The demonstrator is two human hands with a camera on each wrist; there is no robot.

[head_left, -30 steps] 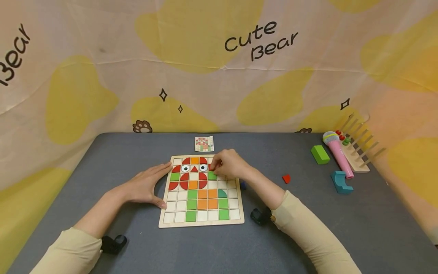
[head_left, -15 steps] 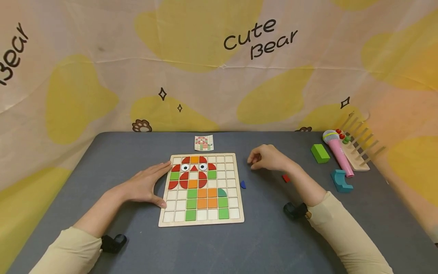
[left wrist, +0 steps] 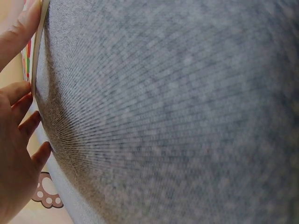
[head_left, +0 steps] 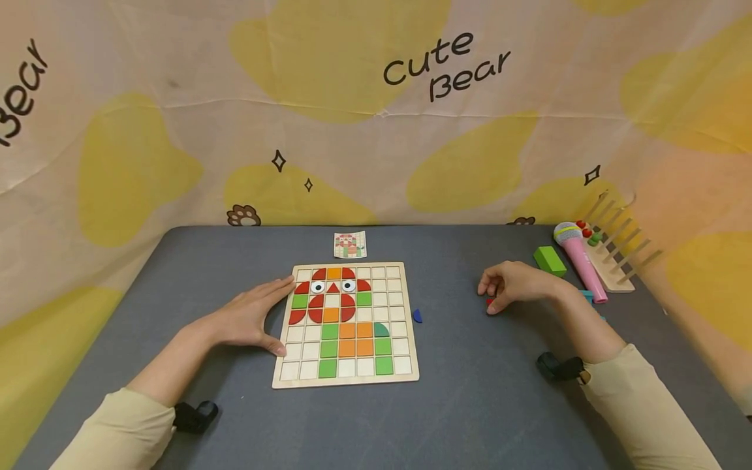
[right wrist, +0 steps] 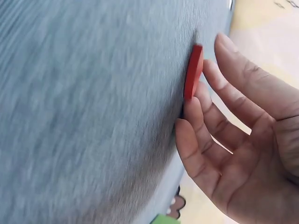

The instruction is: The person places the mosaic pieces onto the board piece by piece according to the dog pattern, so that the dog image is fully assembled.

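My left hand (head_left: 249,316) rests along the left edge of a wooden grid board (head_left: 411,365), fingers and thumb spread. Coloured tiles fill part of the grid, among them two eye tiles (head_left: 318,287), green squares and orange squares (head_left: 356,341). To the board's right, my right hand (head_left: 517,285) is low over a small red quarter-round tile (right wrist: 193,72) on the table. In the right wrist view the fingertips are at the tile and the thumb stands apart from it. A blue tile (head_left: 418,316) lies just off the board's right edge.
A printed pattern card (head_left: 350,245) lies behind the board. At the right are a green block (head_left: 549,260), a pink toy microphone (head_left: 583,264), and a wooden peg stand (head_left: 617,277). A teal block (head_left: 587,296) is mostly hidden behind the right arm.
My right hand has left a red tile on the board's upper part and moved right across the table to the other red tile. The left hand stays on the board's edge.
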